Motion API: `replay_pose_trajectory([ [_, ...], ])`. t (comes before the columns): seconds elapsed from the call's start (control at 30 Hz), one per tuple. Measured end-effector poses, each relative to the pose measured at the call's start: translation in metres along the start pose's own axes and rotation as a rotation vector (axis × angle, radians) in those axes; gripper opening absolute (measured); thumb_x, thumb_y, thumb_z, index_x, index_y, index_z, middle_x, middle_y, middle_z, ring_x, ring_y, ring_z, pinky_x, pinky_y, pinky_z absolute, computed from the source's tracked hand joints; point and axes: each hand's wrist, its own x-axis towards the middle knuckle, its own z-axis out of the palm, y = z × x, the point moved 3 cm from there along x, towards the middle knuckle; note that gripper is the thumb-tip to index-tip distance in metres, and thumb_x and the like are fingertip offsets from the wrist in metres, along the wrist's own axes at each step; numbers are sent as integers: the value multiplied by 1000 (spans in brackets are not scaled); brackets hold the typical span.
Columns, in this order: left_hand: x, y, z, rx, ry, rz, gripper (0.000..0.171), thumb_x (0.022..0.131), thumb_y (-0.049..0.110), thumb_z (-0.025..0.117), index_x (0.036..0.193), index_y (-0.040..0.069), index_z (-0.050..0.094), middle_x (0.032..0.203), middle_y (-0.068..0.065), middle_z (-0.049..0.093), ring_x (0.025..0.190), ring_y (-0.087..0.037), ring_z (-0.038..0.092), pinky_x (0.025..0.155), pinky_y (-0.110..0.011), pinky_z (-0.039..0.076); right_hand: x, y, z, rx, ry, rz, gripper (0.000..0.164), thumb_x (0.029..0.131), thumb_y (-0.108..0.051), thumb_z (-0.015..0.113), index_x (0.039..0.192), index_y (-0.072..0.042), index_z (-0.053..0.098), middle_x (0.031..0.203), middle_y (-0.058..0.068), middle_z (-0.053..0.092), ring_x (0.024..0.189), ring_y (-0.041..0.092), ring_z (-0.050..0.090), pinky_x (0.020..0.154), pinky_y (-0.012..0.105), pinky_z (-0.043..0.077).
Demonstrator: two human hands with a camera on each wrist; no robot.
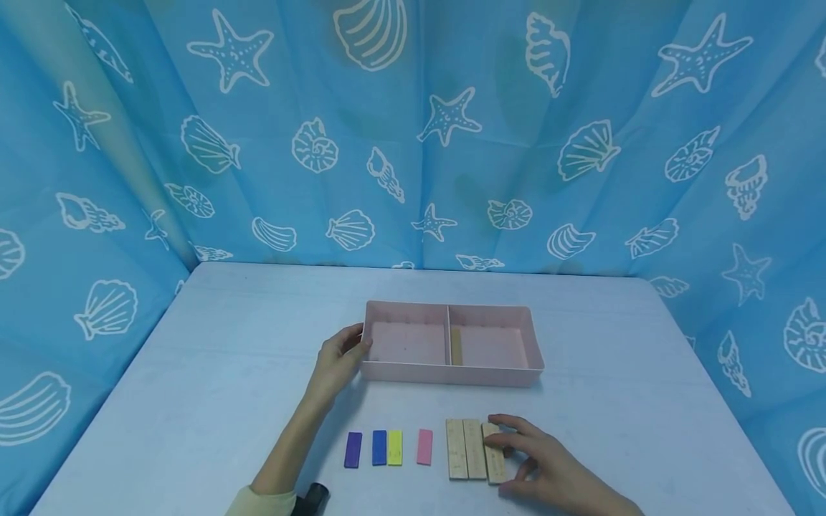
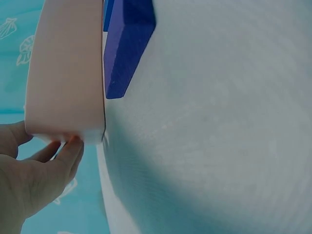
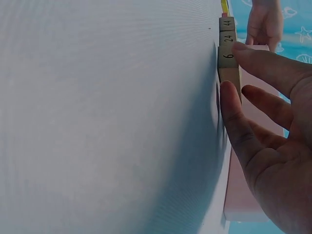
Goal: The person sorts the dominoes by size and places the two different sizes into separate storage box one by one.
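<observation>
Wooden block marked 6, the right end of a row of three, lies in the lower right of the head view, directly beneath the fingers of the right hand and slightly askew from its neighbours. Near the centre, the left hand grips the left end of a divided pink tray, whose right compartment holds a wooden piece beside the divider. The step in hand appears to be handling the end block while the other hand steadies the tray; the next move probably calls for squaring it with the row or pinching its sides to lift it. In the left wrist view, thumb and fingers hold the tray's end at lower left, a purple block at top centre. In the right wrist view, block 6 sits at upper right, next to blocks marked 24 and 44; one fingertip touches its top edge, another covers its side, but I cannot tell whether they pinch it.
</observation>
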Motion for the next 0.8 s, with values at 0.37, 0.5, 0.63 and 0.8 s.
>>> replay_pose_trajectory([
  [0.37, 0, 0, -1, 13, 3, -10, 48, 100, 17, 57, 141, -5, 48, 141, -24, 52, 132, -39, 47, 107, -53, 39, 0, 2, 2, 32, 20, -55, 50, 84, -24, 80, 130, -15, 63, 153, 21, 34, 91, 8, 59, 74, 24, 56],
  [0.5, 0, -1, -1, 11, 9, -19, 47, 100, 17, 58, 141, -5, 48, 140, -24, 52, 132, -39, 47, 107, -53, 39, 1, 2, 3, 35, 27, -60, 50, 84, -25, 80, 130, -15, 63, 153, 20, 35, 100, 10, 57, 77, 24, 56],
  [0.63, 0, -1, -1, 3, 10, -18, 47, 100, 16, 58, 141, -5, 48, 140, -24, 53, 132, -39, 48, 107, -53, 39, 1, 1, 3, 19, 38, -57, 50, 84, -25, 80, 130, -16, 64, 152, 18, 37, 106, 12, 56, 79, 23, 56],
  [0.8, 0, 0, -2, -3, -1, -5, 48, 100, 18, 58, 141, -5, 48, 140, -24, 52, 132, -39, 47, 107, -53, 39, 1, 0, 3, 10, 44, -57, 50, 83, -25, 81, 129, -16, 64, 151, 18, 39, 104, 11, 57, 78, 23, 56],
])
